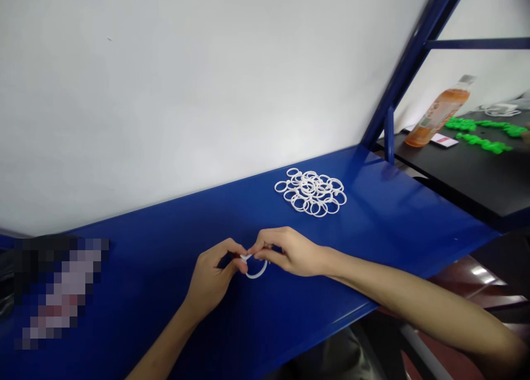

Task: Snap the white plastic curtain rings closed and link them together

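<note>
Both hands meet over the blue table (165, 258) around one thin white ring (257, 275). My left hand (213, 272) pinches the ring's left side between thumb and fingertips, where a small white end sticks up. On its upper right part, the fingers of my right hand (290, 251) are closed; they cover part of the ring. Beyond my right hand, a loose pile of similar white rings (318, 209) lies flat on the table, several overlapping.
A white wall (207, 93) rises behind the table, and a blue metal frame (391, 106) stands at its right end. On a black table (467, 181) beyond it are a bottle of orange drink (441, 115) and green pieces (484, 143). Something blurred out (66, 291) lies at left.
</note>
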Available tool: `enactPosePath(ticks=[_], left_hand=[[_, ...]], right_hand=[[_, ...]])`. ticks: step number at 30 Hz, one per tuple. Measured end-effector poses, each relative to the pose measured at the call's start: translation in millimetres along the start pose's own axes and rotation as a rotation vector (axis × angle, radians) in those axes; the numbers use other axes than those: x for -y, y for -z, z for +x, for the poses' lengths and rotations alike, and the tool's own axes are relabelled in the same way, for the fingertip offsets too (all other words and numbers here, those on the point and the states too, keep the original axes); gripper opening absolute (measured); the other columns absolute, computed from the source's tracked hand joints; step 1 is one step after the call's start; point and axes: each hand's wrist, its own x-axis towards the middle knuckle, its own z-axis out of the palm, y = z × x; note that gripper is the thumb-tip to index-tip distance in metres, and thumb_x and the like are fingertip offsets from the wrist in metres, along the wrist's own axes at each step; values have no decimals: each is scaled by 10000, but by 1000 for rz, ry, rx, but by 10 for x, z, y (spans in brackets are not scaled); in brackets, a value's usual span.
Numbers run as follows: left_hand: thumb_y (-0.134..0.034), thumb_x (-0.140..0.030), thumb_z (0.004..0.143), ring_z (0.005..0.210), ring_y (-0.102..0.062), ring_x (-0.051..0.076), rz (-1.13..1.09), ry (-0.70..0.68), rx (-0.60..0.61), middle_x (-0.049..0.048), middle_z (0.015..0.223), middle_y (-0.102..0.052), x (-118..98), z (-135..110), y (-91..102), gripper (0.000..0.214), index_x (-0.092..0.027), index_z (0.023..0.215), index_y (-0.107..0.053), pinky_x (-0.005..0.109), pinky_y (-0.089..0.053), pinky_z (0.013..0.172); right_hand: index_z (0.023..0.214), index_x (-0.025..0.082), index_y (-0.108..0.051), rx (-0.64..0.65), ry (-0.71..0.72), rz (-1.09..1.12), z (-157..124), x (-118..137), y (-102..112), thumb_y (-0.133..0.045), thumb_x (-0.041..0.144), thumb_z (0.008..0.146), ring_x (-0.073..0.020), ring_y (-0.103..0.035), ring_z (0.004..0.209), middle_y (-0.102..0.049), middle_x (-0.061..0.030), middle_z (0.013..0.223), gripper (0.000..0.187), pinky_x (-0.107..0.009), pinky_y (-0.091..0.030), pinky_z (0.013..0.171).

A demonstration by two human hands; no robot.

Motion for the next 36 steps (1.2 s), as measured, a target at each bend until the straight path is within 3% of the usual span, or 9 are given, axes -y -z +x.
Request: enactPosePath(ticks=[7,17,21,24,26,30,33,36], left_hand=[[-575,-540,936,592,-579,107,84,-163,-50,-26,696,-659,-27,18,-26,370,-218,779,-669,207,-448,580],[-524,-285,989,589,-563,101,92,-251,46,-24,677,-616,-41,-43,0,268,-210,749,-620,212,-447,578],[-539,-366,984,660,-605,129,215,-183,43,-15,731,-663,-18,12,-23,259,-223,797,-645,242,-481,648],[-553,-451,967,904,-657,191,327,-158,65,16,936,-727,76,72,-10,240,-250,982,-682,327,-520,852],[-542,-493,963,1095,-626,229,390,-118,73,36,1091,-721,171,104,24,297,-265,1105,-670,405,-493,996],[-525,-528,959,1359,-475,272,500,9,84,62,1360,-620,365,144,107,394,-259,1227,-631,508,-391,1150],[-499,-525,968,1436,-397,280,533,63,109,67,1472,-536,442,156,135,420,-253,1268,-610,533,-349,1187],[-486,-506,977,1453,-383,273,541,79,124,61,1495,-516,445,162,142,410,-260,1285,-601,527,-343,1197]], right_hand=[[1003,159,-686,19,2,-27,11,-20,30,-594,178,971,-122,-635,758,-705,-30,884,99,-238,-495,694],[1014,148,-644,72,98,-65,-40,-23,-43,-518,158,1004,-152,-651,894,-710,-68,955,127,-273,-527,800],[1040,153,-652,43,74,-254,-16,-76,-41,-479,203,1032,-162,-629,887,-692,-67,949,181,-294,-529,808],[1103,155,-665,-27,44,-502,15,-155,97,-433,204,1042,-189,-617,943,-670,-104,1054,245,-323,-531,815],[1153,157,-667,-147,-40,-681,19,-215,281,-416,165,1027,-208,-615,980,-651,-126,1132,281,-333,-531,806],[1198,167,-680,-426,-391,-1007,-43,-325,744,-415,184,1017,-262,-623,1000,-651,-144,1160,321,-349,-522,744],[1238,173,-657,-495,-592,-1105,-120,-385,985,-437,183,1002,-278,-622,1023,-684,-136,1137,322,-341,-514,730],[1274,172,-625,-475,-703,-1109,-170,-414,1066,-493,187,973,-275,-621,1024,-713,-125,1119,329,-328,-503,731]])
